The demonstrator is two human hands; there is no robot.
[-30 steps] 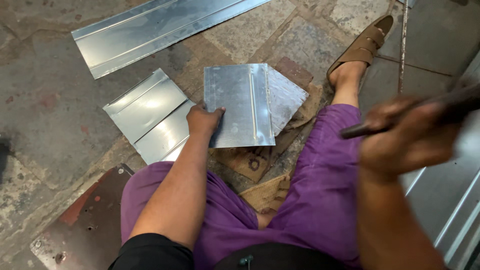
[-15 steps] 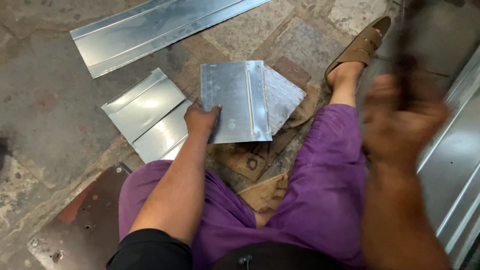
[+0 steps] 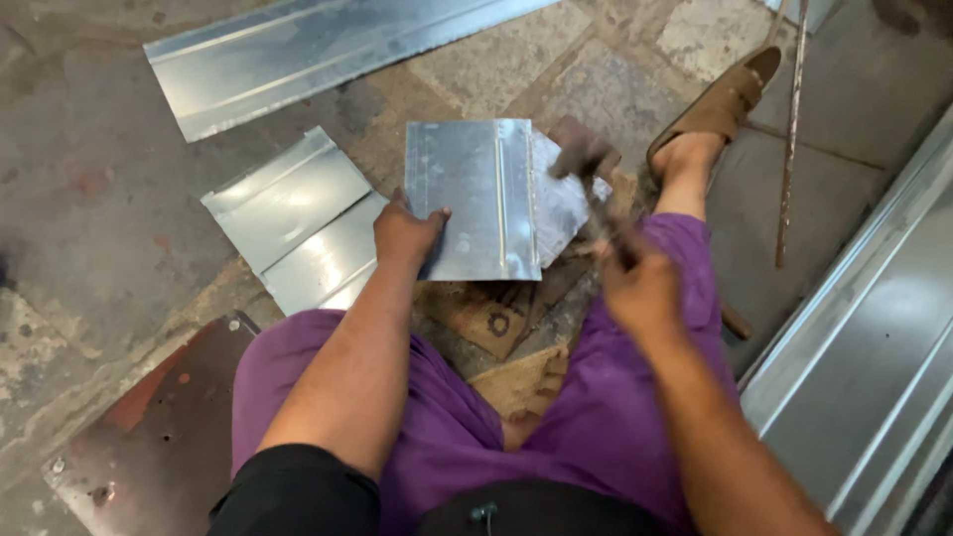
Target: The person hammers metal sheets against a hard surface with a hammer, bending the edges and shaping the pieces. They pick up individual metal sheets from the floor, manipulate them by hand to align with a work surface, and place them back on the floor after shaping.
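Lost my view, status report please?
Left hand pressing metal sheet down. Right hand gripping hammer at sheet's edge. Nothing in the way.

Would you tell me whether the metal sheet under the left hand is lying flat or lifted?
Flat, it seems: the metal sheet lies on the ground, the left hand pressing its near corner.
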